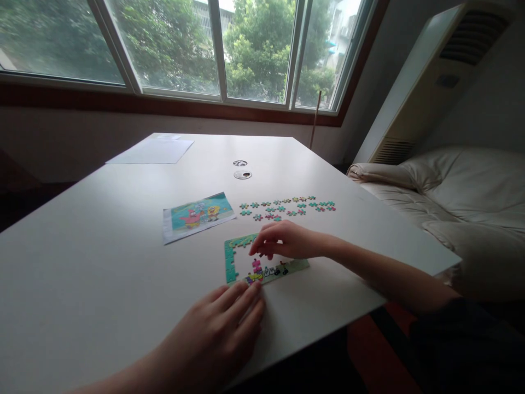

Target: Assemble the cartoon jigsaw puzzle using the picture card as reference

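A partly assembled jigsaw puzzle (232, 261) lies on the white table (102, 273), its green border joined along the left and bottom. My right hand (283, 241) hovers over its top edge, fingers curled and pinched on something I cannot make out. My left hand (221, 328) lies flat on the table just below the puzzle's bottom edge, fingers stretched out and together, fingertips touching the border. Loose puzzle pieces (287, 208) are scattered beyond the right hand. A cartoon reference picture (197, 216) lies to the left of them.
A sheet of paper (151, 150) lies at the table's far left. Two round cable grommets (241, 169) sit mid-table. A cream sofa (463, 197) stands right of the table, an air-conditioning unit (430, 76) behind it. Windows run along the far wall.
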A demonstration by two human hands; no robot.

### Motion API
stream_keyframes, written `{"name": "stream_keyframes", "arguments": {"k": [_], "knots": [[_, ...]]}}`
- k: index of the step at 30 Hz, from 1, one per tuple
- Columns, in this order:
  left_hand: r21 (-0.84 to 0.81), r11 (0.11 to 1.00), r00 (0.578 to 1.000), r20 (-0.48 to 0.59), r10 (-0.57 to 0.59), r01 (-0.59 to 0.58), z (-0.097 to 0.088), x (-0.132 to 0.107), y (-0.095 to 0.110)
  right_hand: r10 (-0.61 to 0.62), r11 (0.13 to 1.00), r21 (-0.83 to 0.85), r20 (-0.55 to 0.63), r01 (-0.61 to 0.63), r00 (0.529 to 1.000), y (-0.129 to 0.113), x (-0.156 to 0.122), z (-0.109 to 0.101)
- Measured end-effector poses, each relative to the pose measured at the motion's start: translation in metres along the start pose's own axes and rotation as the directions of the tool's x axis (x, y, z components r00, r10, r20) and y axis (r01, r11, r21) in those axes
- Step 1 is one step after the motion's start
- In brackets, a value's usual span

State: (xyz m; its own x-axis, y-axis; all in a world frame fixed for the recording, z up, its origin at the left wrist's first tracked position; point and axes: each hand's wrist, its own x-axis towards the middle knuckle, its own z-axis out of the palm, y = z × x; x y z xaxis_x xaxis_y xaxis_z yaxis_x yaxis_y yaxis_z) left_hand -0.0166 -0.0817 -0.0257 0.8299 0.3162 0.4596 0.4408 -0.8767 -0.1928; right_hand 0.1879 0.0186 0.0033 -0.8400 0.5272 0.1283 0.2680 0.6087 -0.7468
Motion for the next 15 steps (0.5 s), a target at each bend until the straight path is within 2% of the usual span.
{"name": "stream_keyframes", "arguments": {"k": [3, 8, 15], "knots": [[-0.008, 1.000, 1.000, -0.009, -0.014, 0.014, 0.001, 0.000, 0.001, -0.018, 1.000, 0.024, -0.022, 0.019, 1.000, -0.005, 0.002, 0.013], [-0.016, 0.999, 0.999, -0.025, -0.037, 0.037, 0.005, -0.001, 0.003, 0.077, 0.993, 0.095, -0.069, -0.070, 0.995, -0.001, 0.005, 0.025], [-0.011, 0.999, 0.999, -0.010, -0.036, 0.035, 0.004, -0.001, 0.004, 0.053, 0.999, -0.002, -0.091, -0.053, 0.994, 0.001, 0.009, 0.026]]}}
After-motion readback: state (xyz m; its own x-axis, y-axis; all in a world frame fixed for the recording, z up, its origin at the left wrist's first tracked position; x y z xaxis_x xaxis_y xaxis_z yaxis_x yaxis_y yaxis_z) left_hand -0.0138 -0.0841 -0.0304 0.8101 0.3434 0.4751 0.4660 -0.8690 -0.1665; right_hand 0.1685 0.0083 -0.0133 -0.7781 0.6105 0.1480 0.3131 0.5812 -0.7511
